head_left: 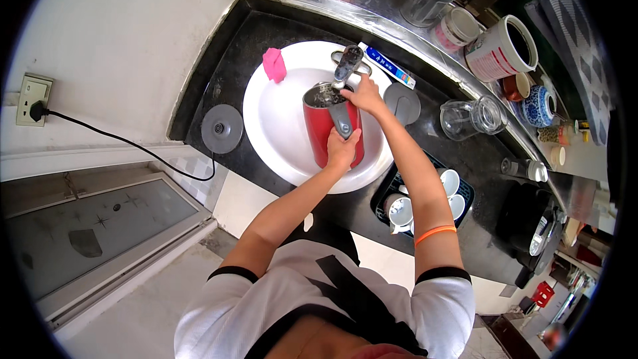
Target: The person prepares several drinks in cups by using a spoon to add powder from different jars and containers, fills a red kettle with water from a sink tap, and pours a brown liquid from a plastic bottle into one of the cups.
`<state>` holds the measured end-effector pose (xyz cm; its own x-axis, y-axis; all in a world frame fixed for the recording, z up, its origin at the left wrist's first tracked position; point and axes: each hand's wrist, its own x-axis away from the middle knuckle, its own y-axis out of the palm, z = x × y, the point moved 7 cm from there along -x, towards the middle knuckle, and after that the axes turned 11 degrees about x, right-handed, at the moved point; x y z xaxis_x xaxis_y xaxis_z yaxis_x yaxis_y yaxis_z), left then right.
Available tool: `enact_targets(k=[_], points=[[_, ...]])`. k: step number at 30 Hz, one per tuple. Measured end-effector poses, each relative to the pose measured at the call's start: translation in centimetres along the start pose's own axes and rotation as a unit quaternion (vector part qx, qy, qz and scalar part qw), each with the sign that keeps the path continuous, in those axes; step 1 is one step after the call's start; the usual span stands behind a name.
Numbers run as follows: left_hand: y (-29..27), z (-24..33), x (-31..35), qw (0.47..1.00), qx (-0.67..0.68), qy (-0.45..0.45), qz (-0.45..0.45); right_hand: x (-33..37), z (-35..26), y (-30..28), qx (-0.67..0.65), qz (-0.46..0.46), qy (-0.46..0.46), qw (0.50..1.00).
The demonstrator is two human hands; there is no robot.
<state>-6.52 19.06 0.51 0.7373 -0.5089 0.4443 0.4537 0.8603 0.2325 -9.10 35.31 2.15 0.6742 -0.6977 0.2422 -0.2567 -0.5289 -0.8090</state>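
Gripping, left hand [341,151] partly hides the kettle handle [341,121].

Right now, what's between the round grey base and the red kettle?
In the head view, the left part of the white basin lies between the round grey base and red kettle.

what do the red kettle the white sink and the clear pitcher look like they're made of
Red kettle: probably coated metal or plastic, given its glossy colour. White sink: likely glazed ceramic, going by its smooth shine. Clear pitcher: glass or plastic; see-through, with highlights.
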Motion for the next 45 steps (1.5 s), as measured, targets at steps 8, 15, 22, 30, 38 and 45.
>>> enact_targets(k=[8,15,22,30,38,45], points=[[2.1,-2.2,-1.1,0.998,-0.034,0.046,0.005,-1.1,5.1,4.2,-0.178,-0.289,0.123,0.932],[3.2,-1.0,0.2,0.993,-0.117,0.012,-0.016,-0.4,6.1,5.4,-0.283,-0.325,0.128,0.893],[3.7,1.6,5.1,0.995,-0.048,0.047,-0.067,3.2,1.1,2.1,-0.278,-0.376,0.07,0.881],[-0.4,7.4,9.5,0.981,-0.078,0.106,-0.14,6.6,-5.1,-2.3,-0.28,-0.247,-0.036,0.927],[-9.5,11.2,8.4,0.968,-0.147,0.183,-0.093,9.0,-16.4,-1.6,-0.284,-0.156,-0.129,0.937],[-19.7,12.6,5.5,0.985,-0.033,0.162,-0.042,8.4,-24.5,4.8,-0.316,-0.128,-0.156,0.927]])
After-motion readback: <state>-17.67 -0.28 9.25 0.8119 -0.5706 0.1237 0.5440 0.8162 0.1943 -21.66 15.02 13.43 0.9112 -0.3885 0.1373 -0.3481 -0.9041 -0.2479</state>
